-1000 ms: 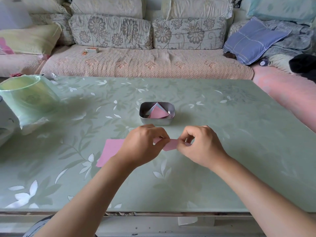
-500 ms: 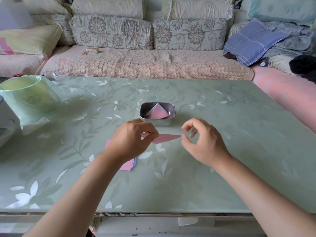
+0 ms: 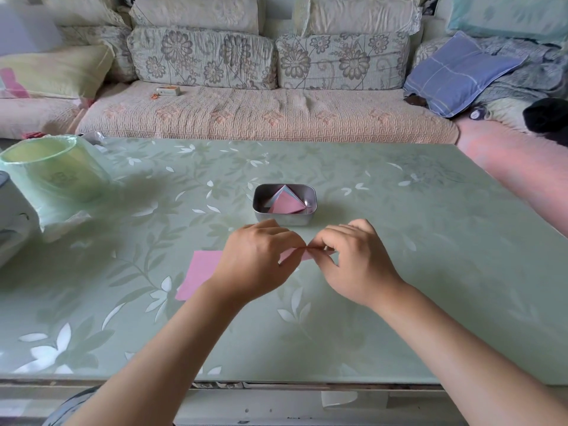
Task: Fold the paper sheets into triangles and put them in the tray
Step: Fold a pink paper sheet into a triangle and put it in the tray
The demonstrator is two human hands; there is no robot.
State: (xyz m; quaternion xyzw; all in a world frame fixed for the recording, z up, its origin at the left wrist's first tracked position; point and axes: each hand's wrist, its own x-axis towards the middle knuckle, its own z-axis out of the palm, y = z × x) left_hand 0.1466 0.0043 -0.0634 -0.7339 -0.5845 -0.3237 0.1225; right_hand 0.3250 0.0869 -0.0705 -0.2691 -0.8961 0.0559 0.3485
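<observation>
A small metal tray (image 3: 310, 195) stands mid-table with folded paper triangles (image 3: 285, 203) inside, pink on top. Just in front of it, my left hand (image 3: 256, 259) and my right hand (image 3: 353, 259) meet fingertip to fingertip and pinch a folded pink paper piece (image 3: 295, 254) between them, slightly above the table. Most of that piece is hidden by my fingers. A flat pink paper sheet (image 3: 199, 273) lies on the table to the left, partly under my left wrist.
The green floral table (image 3: 430, 256) carries a green plastic-lined container (image 3: 55, 170) and a white appliance (image 3: 12, 222) at the left edge. A sofa (image 3: 264, 112) with cushions runs along the far side.
My right hand had let go of the pink piece half a second ago and has closed on it again. Both hands have come together and lowered slightly toward me.
</observation>
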